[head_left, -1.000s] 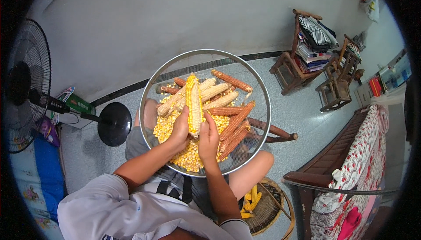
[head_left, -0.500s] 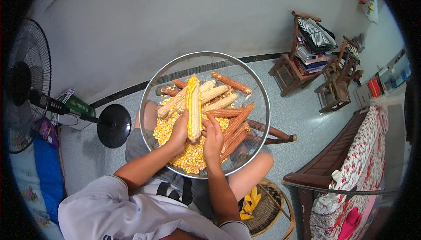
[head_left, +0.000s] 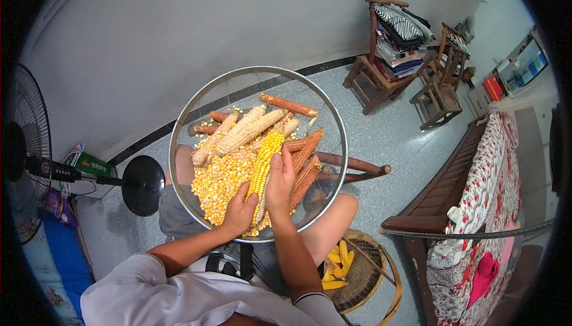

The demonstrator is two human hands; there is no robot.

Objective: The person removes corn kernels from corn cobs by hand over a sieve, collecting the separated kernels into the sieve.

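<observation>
Your corn cob (head_left: 265, 162) has rotated yellow face up, gripped by left hand (head_left: 240, 211) and right hand (head_left: 279, 186). Pressing hard could scatter kernels (head_left: 217, 186) past the sieve (head_left: 256, 68).

A loose, pale whitish shirt (head_left: 155, 299) with short sleeves (head_left: 127, 273), a thin dark trim (head_left: 308, 295) edging the cuff; grey shorts (head_left: 177, 211) ending above the bare knees (head_left: 341, 210); flat black straps (head_left: 246, 260) near the waist; left hand (head_left: 241, 213) and right hand (head_left: 279, 188) bare, like both forearms (head_left: 291, 248).
</observation>
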